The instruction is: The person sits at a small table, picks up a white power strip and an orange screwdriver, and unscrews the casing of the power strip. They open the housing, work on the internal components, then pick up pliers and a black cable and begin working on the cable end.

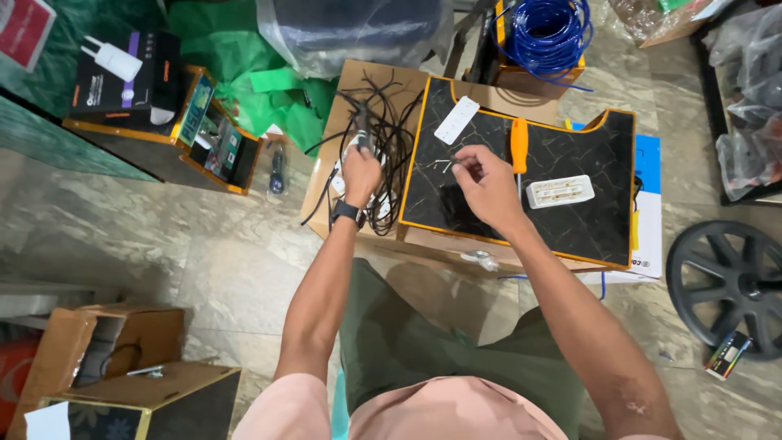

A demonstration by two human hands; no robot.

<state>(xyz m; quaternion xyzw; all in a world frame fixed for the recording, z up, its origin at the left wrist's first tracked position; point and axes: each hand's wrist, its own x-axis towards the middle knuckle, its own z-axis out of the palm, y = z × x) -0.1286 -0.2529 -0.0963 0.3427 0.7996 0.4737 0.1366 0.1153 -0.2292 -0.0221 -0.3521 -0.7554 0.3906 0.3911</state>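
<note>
From my feed: left hand (pixel 361 173) is fisted around a tool with dark handles (pixel 362 126), pliers or cutters I think, raised over the tangle of thin black wires (pixel 389 147) on the cardboard box (pixel 346 98). Right hand (pixel 486 186) pinches something small between fingertips, too tiny to identify, over the black marble-pattern board (pixel 586 163), probably used as a flat bench. Beside it: orange-handled screwdriver (pixel 519 145), white plastic socket block (pixel 559 191), white strip (pixel 456 120). Blue cable coil (pixel 547 33) behind.

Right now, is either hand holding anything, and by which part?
The left hand grips a bundle of black wires near one end. The right hand pinches something too small to identify.
</note>
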